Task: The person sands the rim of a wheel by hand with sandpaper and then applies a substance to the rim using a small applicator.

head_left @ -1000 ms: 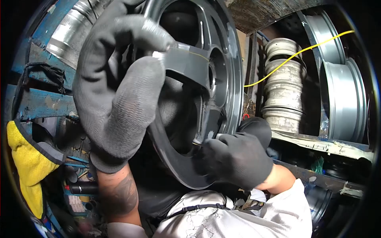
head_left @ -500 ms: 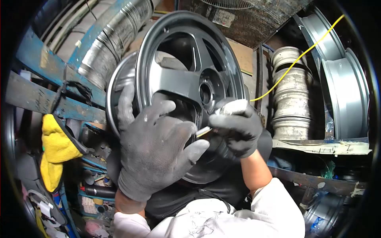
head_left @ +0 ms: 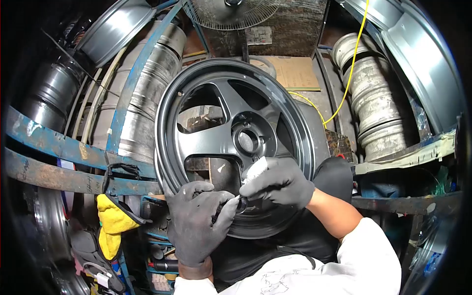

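Note:
A dark grey spoked wheel rim (head_left: 206, 142) lies tilted in front of me, with a round centre hole. My left hand (head_left: 199, 216), in a grey glove, is at the rim's lower left edge, its thumb and forefinger pinched at a small pale tip between the two hands. Over the lower spokes, my right hand (head_left: 282, 182), also gloved, has its fingers closed round a crumpled white cloth (head_left: 256, 169). What the pale tip belongs to is too small to tell.
Stacked silvery rims (head_left: 376, 98) stand at right, with more (head_left: 152, 88) at left. A yellow cable (head_left: 350, 73) hangs at upper right. A fan (head_left: 236, 12) is at the top. Blue metal bars (head_left: 73, 147) and a yellow cloth (head_left: 113, 216) are at left.
The view has shifted, and the wheel appears flatter and lower. My left hand has gone from spread fingers to a pinch and has come closer to my right hand, which still holds the white cloth.

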